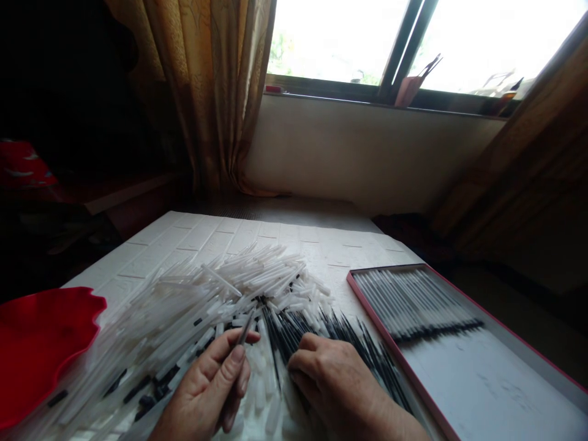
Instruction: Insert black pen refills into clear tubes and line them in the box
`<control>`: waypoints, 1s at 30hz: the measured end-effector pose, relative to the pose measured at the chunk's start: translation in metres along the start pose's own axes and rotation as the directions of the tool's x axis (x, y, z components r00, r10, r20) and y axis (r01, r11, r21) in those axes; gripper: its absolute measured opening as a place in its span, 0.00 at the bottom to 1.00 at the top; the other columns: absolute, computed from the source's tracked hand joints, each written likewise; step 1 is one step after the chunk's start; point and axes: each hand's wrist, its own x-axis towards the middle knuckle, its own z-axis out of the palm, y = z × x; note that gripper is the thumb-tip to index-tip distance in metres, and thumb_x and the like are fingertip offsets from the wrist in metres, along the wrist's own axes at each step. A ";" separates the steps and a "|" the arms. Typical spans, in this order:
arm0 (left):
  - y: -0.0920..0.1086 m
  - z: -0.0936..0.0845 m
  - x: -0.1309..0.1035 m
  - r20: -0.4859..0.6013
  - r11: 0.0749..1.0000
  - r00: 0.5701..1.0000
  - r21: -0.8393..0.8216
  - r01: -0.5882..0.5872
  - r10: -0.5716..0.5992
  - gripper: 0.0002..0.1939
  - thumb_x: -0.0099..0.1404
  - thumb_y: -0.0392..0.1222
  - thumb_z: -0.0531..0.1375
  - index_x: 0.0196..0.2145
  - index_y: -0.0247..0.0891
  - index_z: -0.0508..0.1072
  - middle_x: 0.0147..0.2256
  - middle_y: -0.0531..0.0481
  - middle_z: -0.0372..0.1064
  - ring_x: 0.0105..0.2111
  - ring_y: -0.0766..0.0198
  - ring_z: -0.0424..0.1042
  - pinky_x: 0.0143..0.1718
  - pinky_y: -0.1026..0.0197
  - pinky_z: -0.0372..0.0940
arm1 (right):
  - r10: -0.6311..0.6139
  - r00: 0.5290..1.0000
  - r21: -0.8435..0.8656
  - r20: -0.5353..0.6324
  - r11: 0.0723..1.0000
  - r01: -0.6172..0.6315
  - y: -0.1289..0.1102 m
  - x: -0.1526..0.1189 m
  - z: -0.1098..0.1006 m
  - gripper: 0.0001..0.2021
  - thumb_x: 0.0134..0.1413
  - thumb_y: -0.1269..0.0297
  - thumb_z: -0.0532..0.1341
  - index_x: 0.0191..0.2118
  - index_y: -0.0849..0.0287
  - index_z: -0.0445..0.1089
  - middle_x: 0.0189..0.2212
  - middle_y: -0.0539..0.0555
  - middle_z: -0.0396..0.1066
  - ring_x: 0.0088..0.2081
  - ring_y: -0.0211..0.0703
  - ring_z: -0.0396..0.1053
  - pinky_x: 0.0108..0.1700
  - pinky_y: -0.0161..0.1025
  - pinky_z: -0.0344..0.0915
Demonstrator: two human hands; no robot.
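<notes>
My left hand (211, 383) pinches a thin dark pointed stick (247, 327) between thumb and index finger, its tip pointing up. To its right, my right hand (328, 380) has its fingers curled down at the black pointed sticks (285, 331); what its fingertips hold is hidden. A large heap of translucent white tubes (184, 306) spreads behind and left of my hands, with short black pieces (138, 389) among them. More black sticks (381, 355) lie fanned out right of my right hand.
A pink-edged tray (487, 392) on the right holds a row of capped sticks (418, 300). At the left edge lies a red scalloped dish (41, 349). The white brick-patterned table (358, 245) extends back towards a curtain (220, 92) and window.
</notes>
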 end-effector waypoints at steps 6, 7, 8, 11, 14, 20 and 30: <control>0.010 0.006 -0.006 -0.093 0.999 0.995 0.037 0.033 -0.030 0.29 0.54 0.66 0.69 0.42 0.40 0.76 0.21 0.59 0.65 0.14 0.77 0.57 0.15 0.73 0.50 | 0.043 0.999 -0.041 -0.024 0.998 -0.044 0.002 -0.001 -0.006 0.11 0.60 0.73 0.60 0.28 0.56 0.72 0.31 0.47 0.72 0.30 0.36 0.71 0.29 0.34 0.52; 0.010 0.006 -0.007 -0.101 0.999 0.995 0.039 0.029 -0.025 0.28 0.54 0.65 0.69 0.42 0.40 0.76 0.22 0.59 0.65 0.14 0.77 0.57 0.15 0.73 0.50 | 0.044 0.998 -0.047 -0.036 0.998 -0.046 0.002 -0.001 -0.005 0.11 0.61 0.74 0.60 0.28 0.56 0.72 0.31 0.47 0.72 0.30 0.36 0.71 0.29 0.35 0.52; 0.010 0.006 -0.006 -0.098 0.999 0.995 0.038 0.023 -0.019 0.28 0.55 0.65 0.68 0.42 0.40 0.76 0.22 0.59 0.65 0.14 0.77 0.57 0.15 0.73 0.49 | 0.044 0.998 -0.053 -0.046 0.998 -0.046 0.002 -0.001 -0.005 0.11 0.61 0.74 0.60 0.28 0.56 0.72 0.31 0.47 0.72 0.30 0.36 0.71 0.29 0.35 0.52; 0.007 0.005 -0.005 -0.070 1.000 0.998 0.029 0.002 0.000 0.29 0.54 0.66 0.68 0.42 0.39 0.75 0.21 0.59 0.64 0.13 0.77 0.55 0.14 0.73 0.48 | 0.053 0.997 -0.072 -0.058 0.996 -0.057 0.002 -0.001 -0.004 0.11 0.61 0.74 0.60 0.28 0.55 0.72 0.31 0.48 0.72 0.30 0.37 0.71 0.29 0.35 0.52; 0.007 0.005 -0.006 -0.071 0.999 0.997 0.031 0.008 -0.005 0.29 0.55 0.66 0.68 0.44 0.40 0.75 0.21 0.59 0.65 0.13 0.77 0.55 0.14 0.73 0.49 | 0.061 0.996 -0.088 -0.064 0.994 -0.066 0.000 -0.001 -0.004 0.11 0.62 0.74 0.59 0.28 0.56 0.72 0.31 0.49 0.72 0.30 0.38 0.71 0.29 0.36 0.52; 0.005 0.003 -0.007 -0.080 0.999 0.997 0.049 0.015 -0.011 0.29 0.57 0.64 0.67 0.47 0.40 0.75 0.23 0.59 0.65 0.15 0.76 0.58 0.17 0.72 0.53 | 0.007 0.999 -0.034 -0.032 0.999 -0.008 -0.004 -0.002 -0.008 0.09 0.60 0.73 0.61 0.29 0.56 0.72 0.32 0.48 0.74 0.31 0.37 0.73 0.30 0.34 0.54; 0.000 0.004 -0.006 -0.017 0.985 0.999 0.164 0.051 -0.049 0.32 0.52 0.69 0.67 0.44 0.41 0.77 0.25 0.58 0.67 0.16 0.76 0.61 0.19 0.71 0.55 | -0.014 0.990 -0.182 0.138 0.982 0.039 -0.018 0.003 -0.001 0.08 0.53 0.59 0.69 0.35 0.56 0.75 0.34 0.53 0.78 0.32 0.46 0.77 0.26 0.37 0.58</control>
